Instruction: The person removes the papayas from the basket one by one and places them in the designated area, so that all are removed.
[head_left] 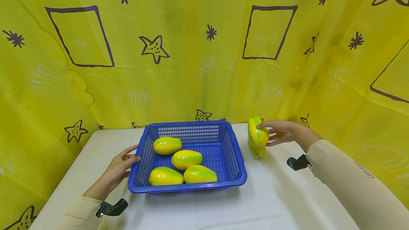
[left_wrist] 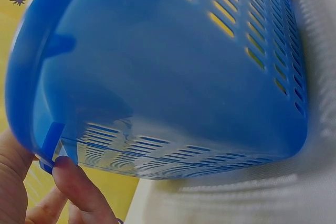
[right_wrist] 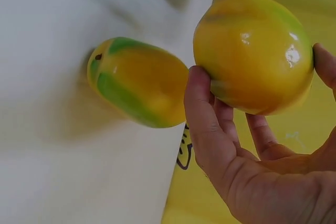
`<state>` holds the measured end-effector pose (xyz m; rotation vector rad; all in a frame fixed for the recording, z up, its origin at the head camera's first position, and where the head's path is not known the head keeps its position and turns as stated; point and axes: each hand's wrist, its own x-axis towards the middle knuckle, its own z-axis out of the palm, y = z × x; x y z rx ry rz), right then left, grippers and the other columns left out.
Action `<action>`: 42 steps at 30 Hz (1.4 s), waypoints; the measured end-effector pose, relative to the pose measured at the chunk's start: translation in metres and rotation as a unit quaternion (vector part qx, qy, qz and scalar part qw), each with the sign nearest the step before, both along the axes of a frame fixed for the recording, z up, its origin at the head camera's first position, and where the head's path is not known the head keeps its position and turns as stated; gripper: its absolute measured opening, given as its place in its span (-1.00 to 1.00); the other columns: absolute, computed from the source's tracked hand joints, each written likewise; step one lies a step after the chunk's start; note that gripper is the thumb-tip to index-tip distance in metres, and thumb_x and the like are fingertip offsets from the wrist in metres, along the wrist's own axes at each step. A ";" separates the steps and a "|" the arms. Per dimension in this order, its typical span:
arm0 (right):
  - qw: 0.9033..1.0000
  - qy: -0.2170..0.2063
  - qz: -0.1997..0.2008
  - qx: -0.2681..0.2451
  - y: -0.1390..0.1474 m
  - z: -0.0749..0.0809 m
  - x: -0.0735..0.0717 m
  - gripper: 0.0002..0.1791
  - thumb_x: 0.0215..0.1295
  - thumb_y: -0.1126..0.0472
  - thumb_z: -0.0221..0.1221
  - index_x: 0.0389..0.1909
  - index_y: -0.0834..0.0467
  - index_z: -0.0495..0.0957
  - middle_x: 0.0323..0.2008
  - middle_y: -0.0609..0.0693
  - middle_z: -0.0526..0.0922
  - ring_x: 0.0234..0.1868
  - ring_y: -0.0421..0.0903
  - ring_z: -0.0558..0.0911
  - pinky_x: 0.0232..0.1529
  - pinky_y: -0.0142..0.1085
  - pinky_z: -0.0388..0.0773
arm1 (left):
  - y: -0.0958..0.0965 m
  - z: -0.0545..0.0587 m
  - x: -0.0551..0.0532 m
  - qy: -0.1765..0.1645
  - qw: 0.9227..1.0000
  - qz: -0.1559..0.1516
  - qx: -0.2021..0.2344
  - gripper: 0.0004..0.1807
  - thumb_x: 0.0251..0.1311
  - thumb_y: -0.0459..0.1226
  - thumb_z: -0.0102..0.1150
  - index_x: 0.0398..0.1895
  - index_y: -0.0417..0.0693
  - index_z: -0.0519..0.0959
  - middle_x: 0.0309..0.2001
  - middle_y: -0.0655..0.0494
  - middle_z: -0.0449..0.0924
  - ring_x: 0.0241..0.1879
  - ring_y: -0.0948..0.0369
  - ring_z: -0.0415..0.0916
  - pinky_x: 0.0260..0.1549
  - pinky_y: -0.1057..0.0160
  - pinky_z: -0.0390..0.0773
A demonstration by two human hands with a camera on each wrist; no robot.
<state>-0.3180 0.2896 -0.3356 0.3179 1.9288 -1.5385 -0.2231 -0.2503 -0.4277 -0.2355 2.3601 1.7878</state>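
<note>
My left hand (head_left: pixel 119 168) grips the left rim of a blue plastic basket (head_left: pixel 238 179); in the left wrist view, thumb and fingers pinch the rim near a corner. Several yellow-green papayas lie inside, among them a front-right papaya (head_left: pixel 200 174) and a back-left papaya (head_left: pixel 167 145). To the right of the basket, my right hand (head_left: pixel 280 132) holds a papaya (right_wrist: pixel 252 53) above the table, with thumb and fingers spread around it. Another papaya (right_wrist: pixel 139 82) lies on the white cloth beyond it, partly hidden in the head view by the held one.
A white-covered table (head_left: pixel 255 198) carries everything. Behind it and along both sides hangs a yellow curtain (head_left: pixel 179 91) with dark starfish and frame drawings. Black wrist mounts (head_left: pixel 112 208) sit on both forearms.
</note>
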 end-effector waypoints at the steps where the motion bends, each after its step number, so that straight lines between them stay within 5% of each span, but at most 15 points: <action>1: 1.000 0.001 -0.001 0.002 0.001 -0.001 0.000 -0.10 0.34 -0.01 0.20 0.48 0.19 -0.12 0.43 0.34 0.01 0.25 0.22 0.42 0.20 -0.01 0.51 | 0.000 0.000 0.000 0.000 1.000 0.000 0.000 -0.23 0.35 -0.21 0.09 0.55 -0.13 0.01 0.28 -0.37 0.34 -0.09 0.20 0.58 -0.09 0.10 0.68; 22: 0.999 0.027 0.002 0.042 0.027 -0.011 -0.001 -0.06 0.35 -0.08 0.17 0.50 0.23 -0.13 0.39 0.40 0.08 0.11 0.16 0.51 0.15 -0.03 0.57 | -0.001 -0.002 -0.001 0.003 1.000 -0.002 0.008 -0.23 0.35 -0.22 0.10 0.54 -0.14 0.02 0.24 -0.32 0.38 -0.14 0.26 0.58 -0.20 0.22 0.69; 42: 0.999 0.000 -0.006 0.043 0.043 -0.019 -0.002 -0.12 0.35 -0.04 0.16 0.45 0.25 -0.09 0.37 0.41 0.07 0.09 0.18 0.48 0.21 0.01 0.50 | -0.001 -0.002 -0.001 0.000 1.000 0.001 -0.004 -0.23 0.35 -0.21 0.09 0.54 -0.12 0.02 0.28 -0.36 0.33 -0.08 0.20 0.58 -0.11 0.13 0.68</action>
